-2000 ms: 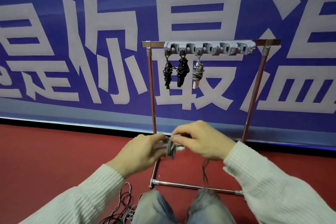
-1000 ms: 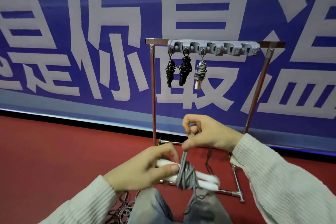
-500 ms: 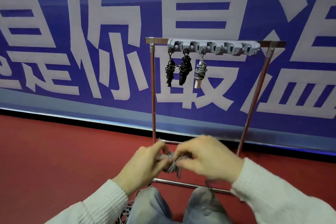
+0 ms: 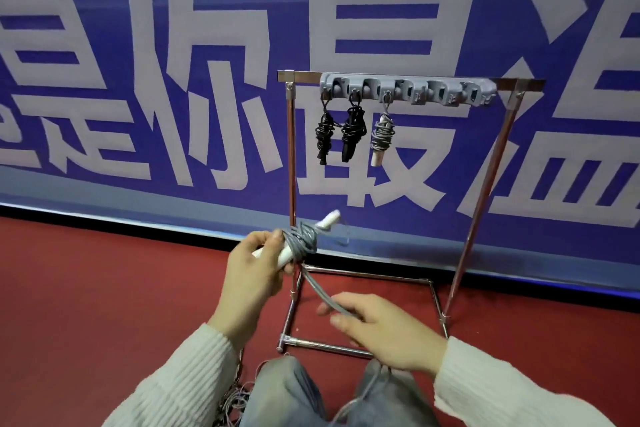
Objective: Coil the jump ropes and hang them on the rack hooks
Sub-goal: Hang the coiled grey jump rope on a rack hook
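Rope work sits between your two hands. Your left hand (image 4: 254, 272) grips the white handles (image 4: 313, 236) of a grey jump rope (image 4: 302, 240), fingers and thumb curled round them, with several turns of grey cord bunched just above that grip and one handle tip sticking up and away from it. From the underside of the bundle a doubled strand of cord (image 4: 320, 291) runs down and to the right into your right hand (image 4: 384, 331), which pinches it between thumb and fingers, lower than the left grip and well apart from it. Past the right hand, the cord trails down over your knees (image 4: 291, 392).

Beyond both grips stands the metal rack (image 4: 292, 163), its base frame lying on the red floor (image 4: 104, 288) right under the stretched strand. High above your left grip, a grey hook strip (image 4: 408, 90) spans the top bar. Two black coiled ropes (image 4: 337, 133) and one grey coiled rope (image 4: 382, 135) hang from its leftmost hooks, side by side. More loose cord (image 4: 232, 399) lies on the floor below your left sleeve. A blue banner (image 4: 173, 62) with large white characters fills the wall behind the rack.
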`<state>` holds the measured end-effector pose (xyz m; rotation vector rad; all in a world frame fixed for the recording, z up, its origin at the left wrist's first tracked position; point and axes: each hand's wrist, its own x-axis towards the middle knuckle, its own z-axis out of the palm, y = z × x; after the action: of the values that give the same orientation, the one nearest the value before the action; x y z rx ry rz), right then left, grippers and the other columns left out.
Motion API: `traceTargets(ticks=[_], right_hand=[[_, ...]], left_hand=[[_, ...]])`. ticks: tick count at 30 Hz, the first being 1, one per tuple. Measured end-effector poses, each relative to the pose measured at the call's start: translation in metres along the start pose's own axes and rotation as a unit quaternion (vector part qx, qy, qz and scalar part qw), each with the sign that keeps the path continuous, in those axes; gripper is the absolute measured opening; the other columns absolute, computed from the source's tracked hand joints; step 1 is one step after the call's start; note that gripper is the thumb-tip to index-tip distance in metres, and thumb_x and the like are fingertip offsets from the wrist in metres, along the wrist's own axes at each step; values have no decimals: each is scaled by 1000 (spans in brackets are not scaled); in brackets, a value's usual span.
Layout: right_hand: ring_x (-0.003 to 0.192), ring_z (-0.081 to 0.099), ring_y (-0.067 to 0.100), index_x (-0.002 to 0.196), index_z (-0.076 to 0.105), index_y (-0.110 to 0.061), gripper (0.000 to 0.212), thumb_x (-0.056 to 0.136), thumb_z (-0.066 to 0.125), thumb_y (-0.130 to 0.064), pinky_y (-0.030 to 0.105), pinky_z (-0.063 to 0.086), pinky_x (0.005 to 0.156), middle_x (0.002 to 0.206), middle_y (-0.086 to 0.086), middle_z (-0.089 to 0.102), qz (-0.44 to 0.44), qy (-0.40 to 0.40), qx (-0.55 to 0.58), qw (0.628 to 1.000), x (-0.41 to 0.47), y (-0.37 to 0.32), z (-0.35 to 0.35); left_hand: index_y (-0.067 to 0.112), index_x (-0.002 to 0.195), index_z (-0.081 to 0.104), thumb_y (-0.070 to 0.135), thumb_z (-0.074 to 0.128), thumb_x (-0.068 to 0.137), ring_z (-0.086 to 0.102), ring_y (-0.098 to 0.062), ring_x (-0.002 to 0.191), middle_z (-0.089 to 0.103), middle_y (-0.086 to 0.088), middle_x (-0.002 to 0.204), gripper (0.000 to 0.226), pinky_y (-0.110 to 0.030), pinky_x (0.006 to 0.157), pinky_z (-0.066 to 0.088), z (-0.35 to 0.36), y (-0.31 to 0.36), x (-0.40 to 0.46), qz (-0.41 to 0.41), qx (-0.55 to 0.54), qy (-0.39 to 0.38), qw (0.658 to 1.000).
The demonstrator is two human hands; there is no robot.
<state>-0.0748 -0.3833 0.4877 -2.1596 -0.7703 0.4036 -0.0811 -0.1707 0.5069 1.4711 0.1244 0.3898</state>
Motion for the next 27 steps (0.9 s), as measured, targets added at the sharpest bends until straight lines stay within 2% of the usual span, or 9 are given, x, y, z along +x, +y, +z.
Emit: traceTargets(ticks=[5, 9, 12, 16, 18, 20, 23, 25, 27], right_hand=[[101, 66, 28, 120, 59, -30, 28, 96, 49, -41, 43, 54, 86, 106, -3, 72, -48, -30, -358, 932, -13, -24, -25], [89, 62, 6, 113, 72, -38, 22, 94, 65, -45, 33, 51, 83, 98, -11, 73, -6, -33, -279, 960, -8, -32, -86], [85, 61, -2, 115, 74, -34, 21, 97, 66, -38, 16, 45, 75, 90, -18, 71, -6, -67, -214, 975, -8, -27, -96], [92, 66, 3, 114, 76, -34, 20, 98, 64, -36, 27, 52, 85, 99, -16, 74, -40, -36, -197, 979, -3, -32, -92], [89, 66, 3, 111, 77, -36, 18, 98, 65, -36, 28, 53, 83, 96, -16, 75, -37, -24, -189, 981, 1, -34, -96], [89, 66, 1, 112, 76, -35, 18, 97, 65, -36, 28, 54, 85, 97, -17, 75, -31, -18, -196, 980, 6, -33, -96], [96, 66, -1, 115, 76, -32, 21, 99, 62, -36, 25, 53, 90, 106, -18, 75, -29, -1, -202, 979, 13, -29, -87], [99, 66, 1, 114, 76, -32, 22, 101, 59, -38, 29, 53, 92, 108, -19, 75, -25, 30, -212, 977, 19, -22, -82], [99, 66, 2, 113, 75, -33, 24, 101, 57, -41, 35, 54, 94, 108, -19, 74, -5, 40, -233, 972, 23, -15, -78]], left_hand=[[25, 89, 50, 41, 59, 99, 62, -16, 56, 66, 10, 56, 21, -31, 53, 42, -13, -40, -2, 159, 398, -72, 901], [27, 91, 48, 40, 57, 100, 62, -9, 53, 67, 17, 57, 18, -28, 54, 47, -28, -42, -10, 174, 405, -102, 892], [29, 95, 47, 41, 56, 98, 62, -21, 54, 64, 7, 52, 16, -36, 54, 43, -37, -31, -9, 213, 426, 2, 879], [26, 106, 52, 35, 58, 99, 63, -30, 63, 69, 6, 62, 12, -39, 62, 45, -39, -17, -1, 183, 411, 63, 891], [18, 103, 60, 28, 59, 101, 60, -14, 51, 69, -1, 69, 10, -29, 52, 46, -44, -10, 1, 130, 257, 94, 953], [13, 97, 62, 23, 54, 104, 38, -3, 37, 55, -6, 65, 15, -15, 37, 30, -52, 1, 9, 8, -47, 104, 993], [14, 91, 66, 15, 63, 92, 13, -3, 40, 46, 5, 58, 4, -14, 32, 15, -66, 20, 15, -144, -344, 28, 927], [15, 79, 67, 14, 76, 67, 12, -5, 40, 46, 8, 56, 14, -17, 30, 18, -68, 21, 17, -173, -417, -10, 892], [15, 76, 69, 19, 73, 75, 21, -8, 31, 46, 8, 56, 6, -17, 30, 19, -65, 17, 13, -176, -430, -9, 885]])
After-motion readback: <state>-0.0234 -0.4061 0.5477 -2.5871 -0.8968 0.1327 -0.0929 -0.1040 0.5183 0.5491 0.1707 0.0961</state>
